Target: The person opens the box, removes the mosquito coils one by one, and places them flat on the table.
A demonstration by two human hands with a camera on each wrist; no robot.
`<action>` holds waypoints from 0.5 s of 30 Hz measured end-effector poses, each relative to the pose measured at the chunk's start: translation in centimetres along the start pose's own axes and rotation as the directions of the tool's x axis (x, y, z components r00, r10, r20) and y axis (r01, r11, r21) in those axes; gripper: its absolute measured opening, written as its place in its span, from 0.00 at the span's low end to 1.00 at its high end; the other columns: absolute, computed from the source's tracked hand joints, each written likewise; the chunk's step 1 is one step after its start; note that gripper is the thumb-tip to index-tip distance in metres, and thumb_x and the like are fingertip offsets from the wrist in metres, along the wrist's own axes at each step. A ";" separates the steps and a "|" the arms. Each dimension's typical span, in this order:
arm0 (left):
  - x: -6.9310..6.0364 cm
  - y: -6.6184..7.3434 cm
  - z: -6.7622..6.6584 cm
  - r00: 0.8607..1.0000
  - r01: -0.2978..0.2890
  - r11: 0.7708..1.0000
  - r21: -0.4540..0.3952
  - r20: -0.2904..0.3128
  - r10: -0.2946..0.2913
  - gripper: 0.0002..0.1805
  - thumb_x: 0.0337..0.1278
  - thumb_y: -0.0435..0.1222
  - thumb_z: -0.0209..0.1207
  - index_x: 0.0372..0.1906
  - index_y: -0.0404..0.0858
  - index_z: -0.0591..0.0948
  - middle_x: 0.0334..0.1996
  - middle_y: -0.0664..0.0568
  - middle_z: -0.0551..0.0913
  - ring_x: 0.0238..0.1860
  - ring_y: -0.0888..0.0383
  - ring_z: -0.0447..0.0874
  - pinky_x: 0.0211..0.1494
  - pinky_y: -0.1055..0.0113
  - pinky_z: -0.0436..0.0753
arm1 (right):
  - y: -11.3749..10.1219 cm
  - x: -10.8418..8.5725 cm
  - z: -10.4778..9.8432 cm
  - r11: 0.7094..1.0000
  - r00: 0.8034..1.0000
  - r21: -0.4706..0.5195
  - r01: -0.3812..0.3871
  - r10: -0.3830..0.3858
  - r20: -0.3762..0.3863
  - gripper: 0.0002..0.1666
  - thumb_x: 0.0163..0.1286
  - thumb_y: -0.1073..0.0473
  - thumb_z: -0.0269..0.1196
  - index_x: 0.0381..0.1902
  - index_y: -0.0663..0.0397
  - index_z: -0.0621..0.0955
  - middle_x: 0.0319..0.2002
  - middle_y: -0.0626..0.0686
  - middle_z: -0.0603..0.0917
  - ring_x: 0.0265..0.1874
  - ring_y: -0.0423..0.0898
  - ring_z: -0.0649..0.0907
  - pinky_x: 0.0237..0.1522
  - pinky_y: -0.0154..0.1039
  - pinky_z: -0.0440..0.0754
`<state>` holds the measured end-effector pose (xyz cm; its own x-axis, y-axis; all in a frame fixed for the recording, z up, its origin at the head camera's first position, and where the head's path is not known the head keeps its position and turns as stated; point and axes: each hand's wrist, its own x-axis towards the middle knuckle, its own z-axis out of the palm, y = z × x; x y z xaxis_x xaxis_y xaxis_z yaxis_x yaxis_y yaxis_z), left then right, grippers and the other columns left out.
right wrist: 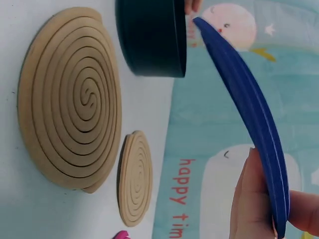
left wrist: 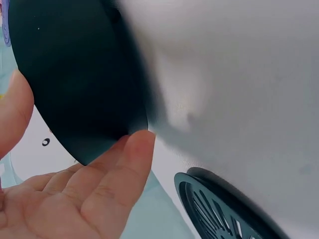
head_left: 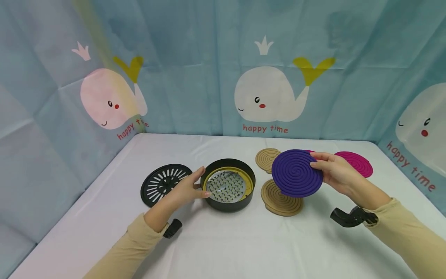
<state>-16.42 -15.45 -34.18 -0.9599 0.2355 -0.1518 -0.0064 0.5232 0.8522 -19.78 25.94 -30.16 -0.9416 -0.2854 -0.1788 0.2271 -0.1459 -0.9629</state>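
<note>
My right hand pinches the edge of a purple mosquito coil between thumb and fingers, raised above the table. Seen edge-on in the right wrist view, the purple coil looks slightly bowed. My left hand holds the left side of a round black mosquito coil tin, thumb and fingers spread around its wall. Inside the tin are a yellow ring and a studded silvery plate. In the left wrist view, fingertips touch the dark tin, with the thumb on its other side.
A black slotted lid lies left of the tin, partly behind my left hand. Tan coils lie right of the tin, another tan coil farther back. A pink coil is at back right. Whale-printed cloth surrounds the white table.
</note>
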 end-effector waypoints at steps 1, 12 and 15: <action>0.0 0.0 0.0 1.000 -0.001 1.000 -0.002 0.002 0.001 0.49 0.57 0.28 0.65 0.77 0.34 0.47 0.75 0.40 0.50 0.69 0.35 0.60 0.66 0.46 0.68 | 0.1 -0.1 0.0 1.000 1.000 0.000 -0.002 0.002 -0.007 0.11 0.71 0.71 0.55 0.47 0.54 0.73 0.37 0.47 0.82 0.33 0.40 0.84 0.37 0.34 0.84; -0.3 0.0 -0.1 0.999 -0.033 0.999 -0.032 0.005 0.033 0.49 0.57 0.28 0.65 0.77 0.33 0.47 0.75 0.39 0.49 0.69 0.34 0.59 0.66 0.47 0.69 | 1.1 -0.6 -1.7 1.000 0.999 -0.014 -0.008 0.007 -0.050 0.19 0.72 0.71 0.53 0.58 0.57 0.64 0.40 0.44 0.80 0.36 0.39 0.83 0.39 0.34 0.84; -0.3 -0.1 0.0 0.999 -0.036 0.999 -0.024 0.012 0.036 0.49 0.58 0.29 0.65 0.77 0.33 0.47 0.75 0.38 0.50 0.69 0.34 0.60 0.66 0.47 0.69 | 1.4 -0.9 -2.3 0.999 0.997 -0.029 -0.019 0.017 -0.077 0.19 0.72 0.71 0.53 0.58 0.54 0.65 0.40 0.42 0.81 0.37 0.38 0.83 0.40 0.34 0.84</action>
<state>-16.18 -15.58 -34.27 -0.9560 0.2644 -0.1271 0.0213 0.4947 0.8688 -19.22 28.18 -31.86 -0.9539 -0.2138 -0.2105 0.2381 -0.1128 -0.9647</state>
